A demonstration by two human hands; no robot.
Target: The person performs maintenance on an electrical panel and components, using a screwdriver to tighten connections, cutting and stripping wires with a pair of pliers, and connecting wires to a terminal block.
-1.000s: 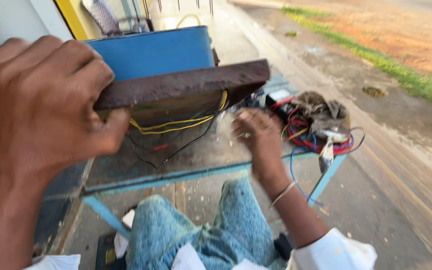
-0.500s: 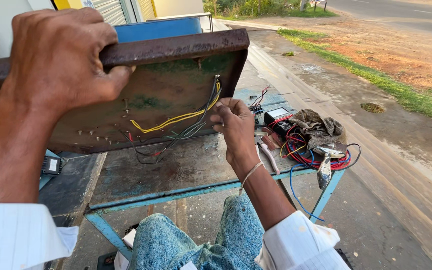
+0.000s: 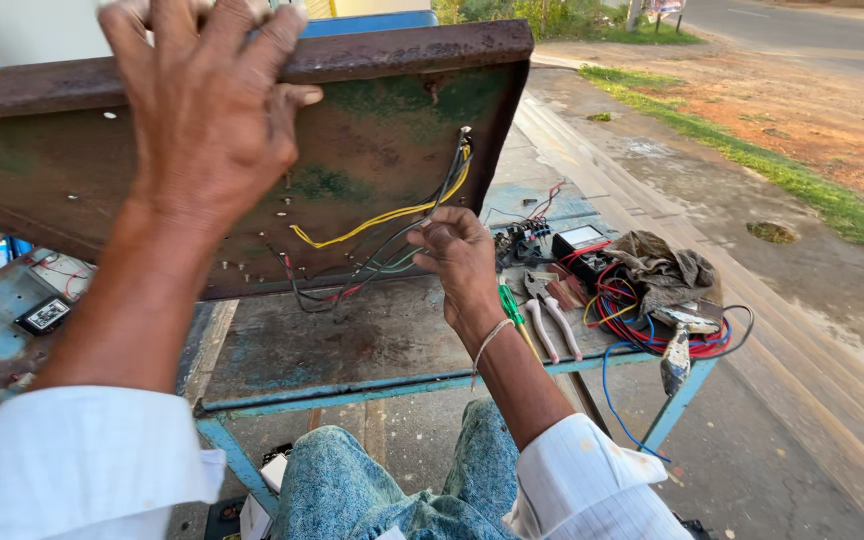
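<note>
Rusty metal is filling the upper half of the view now: the panel (image 3: 372, 150), a brown and green-stained chassis plate, is standing tilted up on its lower edge along the far side of the table (image 3: 352, 345), its underside turned toward the person. A second ago it was being seen nearly edge-on, with only its rim and a few wires showing; now the whole inner face and its wiring are lying open to view.

The left hand (image 3: 207, 120) is gripping the panel's top edge, fingers curled over the rim and clenched on it, holding it up. The right hand (image 3: 462, 255), which was hovering lower near the middle of the table, is now touching the wire bundle (image 3: 392, 225), a yellow lead among black, red and green ones; its grip is pinching the strands where they hang from the panel's right side.

Judging by this, the lifting is done and the wiring is now reachable.

At the right edge of the table, 1 pair of pliers (image 3: 552, 310), a green screwdriver (image 3: 512, 305), a multimeter (image 3: 584, 245) and a tangle of red and blue cables (image 3: 642, 320) are lying beside a rag (image 3: 662, 270)
</note>
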